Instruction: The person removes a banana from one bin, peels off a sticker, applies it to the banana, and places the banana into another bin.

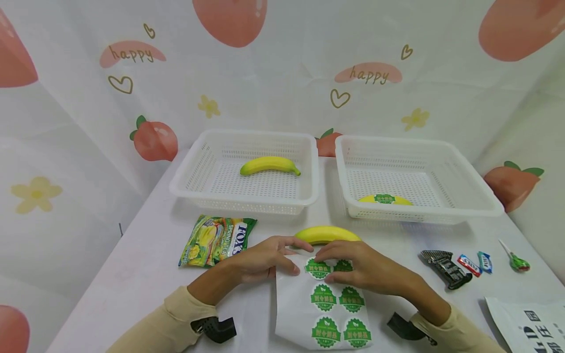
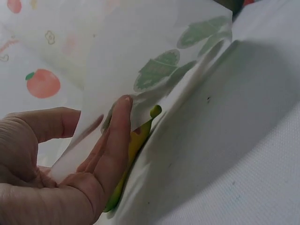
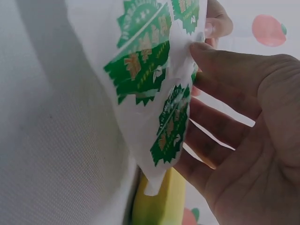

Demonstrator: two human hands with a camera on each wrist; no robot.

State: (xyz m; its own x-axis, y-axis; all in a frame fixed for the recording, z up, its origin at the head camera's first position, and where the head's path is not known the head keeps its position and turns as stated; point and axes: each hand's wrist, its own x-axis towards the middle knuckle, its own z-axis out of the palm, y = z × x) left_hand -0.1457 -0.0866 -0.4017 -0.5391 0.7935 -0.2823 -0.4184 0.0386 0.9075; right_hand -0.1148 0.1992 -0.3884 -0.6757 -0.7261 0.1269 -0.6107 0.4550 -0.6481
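A white sheet of round green stickers (image 1: 325,298) stands tilted up off the table in front of me. My left hand (image 1: 262,260) holds its upper left edge between thumb and fingers, as the left wrist view also shows. My right hand (image 1: 364,264) pinches the upper right part by a sticker, thumb in front and fingers behind in the right wrist view. Just beyond the hands lies a yellow banana (image 1: 326,235), partly hidden by them. Whether a sticker is lifting from the sheet I cannot tell.
At the back left, a white basket (image 1: 247,202) holds a banana (image 1: 270,165). The basket on the right (image 1: 423,212) contains a banana with a green sticker (image 1: 385,199). A snack bag (image 1: 216,241) lies left; wrapped sweets (image 1: 470,265), a lollipop (image 1: 519,264) and a white packet (image 1: 529,323) lie right.
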